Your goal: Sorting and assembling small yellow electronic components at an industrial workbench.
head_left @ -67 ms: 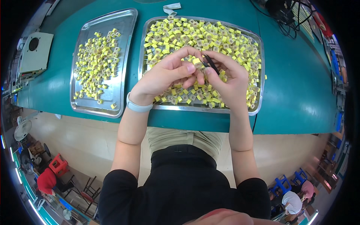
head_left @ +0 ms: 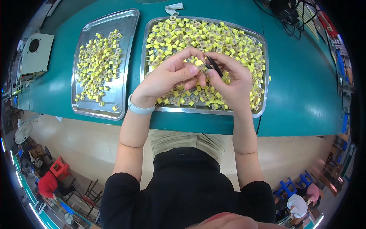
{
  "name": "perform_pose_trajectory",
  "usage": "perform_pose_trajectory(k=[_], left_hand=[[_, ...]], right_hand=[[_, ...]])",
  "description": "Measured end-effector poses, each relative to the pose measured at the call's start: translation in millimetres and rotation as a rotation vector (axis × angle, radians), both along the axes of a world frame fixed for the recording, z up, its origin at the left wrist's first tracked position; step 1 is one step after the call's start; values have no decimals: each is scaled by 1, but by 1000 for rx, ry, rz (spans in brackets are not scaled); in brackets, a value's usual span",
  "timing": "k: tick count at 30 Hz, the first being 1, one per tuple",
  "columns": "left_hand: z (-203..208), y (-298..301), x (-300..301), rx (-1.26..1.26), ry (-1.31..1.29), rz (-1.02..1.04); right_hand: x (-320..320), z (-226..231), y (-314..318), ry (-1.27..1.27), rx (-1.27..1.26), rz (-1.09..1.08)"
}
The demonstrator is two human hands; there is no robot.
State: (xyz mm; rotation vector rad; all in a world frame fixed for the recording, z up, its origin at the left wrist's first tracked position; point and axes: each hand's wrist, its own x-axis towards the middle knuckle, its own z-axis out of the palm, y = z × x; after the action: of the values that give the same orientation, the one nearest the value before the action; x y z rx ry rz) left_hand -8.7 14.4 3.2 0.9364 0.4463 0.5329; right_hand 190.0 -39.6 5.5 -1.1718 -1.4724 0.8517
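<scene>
Item 1. Left hand [head_left: 172, 72]: thumb and fingers closed on one small yellow-wrapped component [head_left: 200, 64], held above the large tray.

Item 2. Right hand [head_left: 235, 78]: closed on black tweezers [head_left: 215, 66], one end directed toward the component at the left hand's fingertips. Contact between tweezers and component: cannot be told.

Item 3. Large metal tray [head_left: 198, 110]: beneath both hands, filled with a heap of like components [head_left: 207, 34] reaching beyond the fingers on the far side.

Item 4. Smaller-filled metal tray [head_left: 108, 25]: to the left of the left hand, apart from it, bearing a looser yellow heap [head_left: 97, 63].

Item 5. Stray component [head_left: 270, 78]: on the green tabletop [head_left: 301, 95], to the right of the right hand, just outside the large tray's rim.

Item 6. Pale wristband [head_left: 142, 106]: on the wrist behind the left hand.

Condition notes, by judgement. The held component is small and pinched only by fingertips; a loose pinch or a push from the tweezers could let it drop, and among so many alike below it would be hard to find again. Too hard a press could bend thin leads or mark the yellow wrap. A low wrist could catch the heap and knock pieces over the rim.
</scene>
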Motion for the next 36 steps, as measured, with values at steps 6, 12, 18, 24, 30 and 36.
perform_pose_trajectory(k=[6,12,18,24,30,36], left_hand=[[-2,0,-2,103,139,69],[-5,-2,6,106,105,136],[-10,-2,7,203,69,207],[-7,11,-11,107,-215,378],[-10,7,-6,115,-201,255],[-3,5,-4,29,-176,212]], right_hand=[[-3,2,-1,-84,6,-37],[-1,4,-2,-85,28,-46],[-2,8,-3,-51,3,-18],[-3,11,-5,-81,-25,-8],[-1,7,-1,-53,6,-50],[-3,6,-2,-87,8,-59]])
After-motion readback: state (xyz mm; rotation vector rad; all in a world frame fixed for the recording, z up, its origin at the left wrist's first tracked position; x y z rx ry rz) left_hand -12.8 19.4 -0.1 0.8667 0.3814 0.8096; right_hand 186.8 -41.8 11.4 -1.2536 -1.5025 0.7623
